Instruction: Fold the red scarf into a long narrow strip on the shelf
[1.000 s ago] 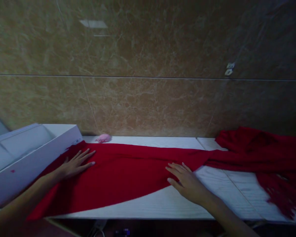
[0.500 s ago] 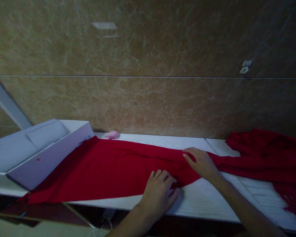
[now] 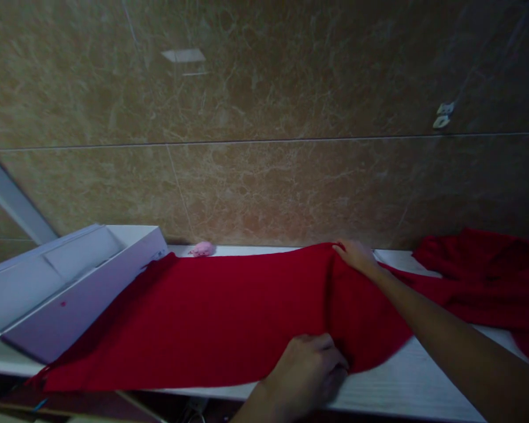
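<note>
A long red scarf with fringed ends lies spread along the white tabletop. Its left part is flat and wide. Toward the right it narrows and runs into a bunched heap. My right hand pinches the far edge of the cloth, close to the wall. At the near edge my left hand is closed with the fabric in its curled fingers. Between the two hands a shadowed fold crosses the scarf.
A white open box stands at the left, touching the scarf's end. A small pink object sits against the tiled wall. Hooks are fixed to the wall at the right. Below the table's front edge are a brown surface and white cables.
My right hand has moved to the scarf's far edge and taken hold. My left hand has shifted right and closed on the near edge. The cloth between them is now spread wider.
</note>
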